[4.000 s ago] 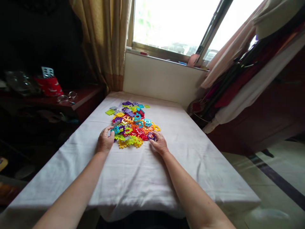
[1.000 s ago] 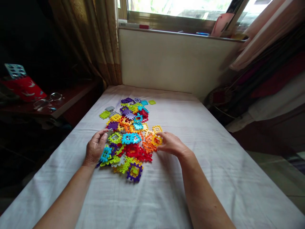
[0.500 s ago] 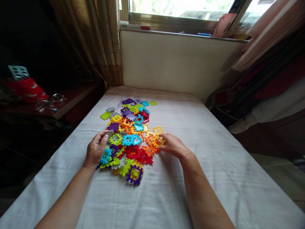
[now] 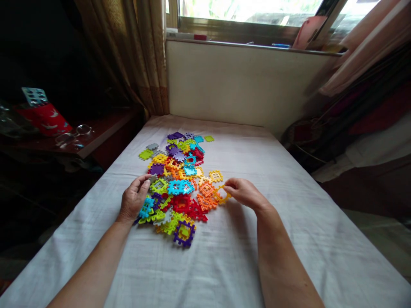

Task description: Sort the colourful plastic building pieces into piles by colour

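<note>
A heap of colourful plastic interlocking tiles (image 4: 181,187), with notched edges, lies on the white sheet between my hands. Thumb and fingers of my right hand (image 4: 244,193) pinch a yellow open-frame tile (image 4: 221,197) at the heap's right side, beside an orange tile (image 4: 207,189). At the left edge, my left hand (image 4: 135,199) has its fingers closed on a small grey tile (image 4: 153,177), partly hidden by the fingertips. Close to that hand are a blue tile (image 4: 147,207) and a green frame tile (image 4: 159,185). Nearest me lies a purple frame tile (image 4: 184,234).
The white sheet (image 4: 289,256) covers the surface under the heap. To the left, a dark red table (image 4: 105,132) carries glasses (image 4: 77,133) and a red container (image 4: 48,119). A curtain (image 4: 141,55) hangs behind; clothes (image 4: 369,124) hang at right.
My right hand has moved a little right, drawing the yellow frame tile outward from the orange ones. My left hand stays at the heap's left edge. The whole view has shifted slightly.
</note>
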`<state>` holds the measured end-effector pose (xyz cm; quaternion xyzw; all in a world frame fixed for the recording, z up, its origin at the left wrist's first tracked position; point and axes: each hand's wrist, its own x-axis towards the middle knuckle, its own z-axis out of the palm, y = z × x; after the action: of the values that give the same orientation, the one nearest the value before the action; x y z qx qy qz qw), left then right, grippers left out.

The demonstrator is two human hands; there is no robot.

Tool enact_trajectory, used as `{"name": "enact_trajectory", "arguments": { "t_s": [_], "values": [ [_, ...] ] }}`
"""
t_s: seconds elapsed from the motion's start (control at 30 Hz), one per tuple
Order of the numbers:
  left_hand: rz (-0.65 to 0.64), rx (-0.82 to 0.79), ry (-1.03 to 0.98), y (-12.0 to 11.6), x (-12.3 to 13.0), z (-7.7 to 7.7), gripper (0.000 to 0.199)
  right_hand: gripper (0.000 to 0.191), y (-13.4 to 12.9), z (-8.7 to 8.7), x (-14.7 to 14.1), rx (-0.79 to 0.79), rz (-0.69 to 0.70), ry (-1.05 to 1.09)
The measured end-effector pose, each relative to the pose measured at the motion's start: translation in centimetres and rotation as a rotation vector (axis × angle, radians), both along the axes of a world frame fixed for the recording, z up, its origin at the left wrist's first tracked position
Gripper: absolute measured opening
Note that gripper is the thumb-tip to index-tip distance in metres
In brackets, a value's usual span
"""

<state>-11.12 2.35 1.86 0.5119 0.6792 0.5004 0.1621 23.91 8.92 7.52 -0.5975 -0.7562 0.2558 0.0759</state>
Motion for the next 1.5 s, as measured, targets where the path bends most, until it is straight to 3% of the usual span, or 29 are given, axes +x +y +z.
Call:
{"name": "enact_trajectory", "arguments": {
  "t_s": [0.2,0.37,0.5,0.6,0.77,0.9,1.07,1.5],
  "values": [
    [-0.013,0.013,0.008,0.1,0.0,-0.2,0.050,0.027,1.0,-0.9,3.8,0.005,-0.205,0.056],
    [-0.013,0.020,0.021,0.1,0.0,-0.3,0.049,0.030,1.5,-1.8,6.1,0.040,-0.399,-0.120],
    [-0.027,0.016,-0.030,0.1,0.1,-0.2,0.047,0.039,1.6,-1.8,6.3,0.081,-0.502,-0.223],
    [-0.042,0.009,-0.080,0.0,0.2,-0.1,0.047,0.037,1.3,-1.1,4.4,0.096,-0.428,-0.195],
    [-0.031,0.013,-0.092,0.0,0.3,0.0,0.046,0.025,-0.2,-0.4,-1.7,0.027,-0.103,-0.141],
    [-0.025,0.013,-0.076,0.0,0.3,-0.1,0.044,0.028,-1.3,-0.5,-4.9,0.068,0.029,-0.202],
    [-0.035,0.010,-0.077,0.1,0.2,-0.3,0.045,0.030,-1.7,-0.4,-5.7,0.070,0.050,-0.229],
    [-0.028,0.011,-0.102,0.2,0.1,-0.6,0.045,0.013,-2.3,0.2,-6.2,0.023,0.087,-0.112]
  ]
}}
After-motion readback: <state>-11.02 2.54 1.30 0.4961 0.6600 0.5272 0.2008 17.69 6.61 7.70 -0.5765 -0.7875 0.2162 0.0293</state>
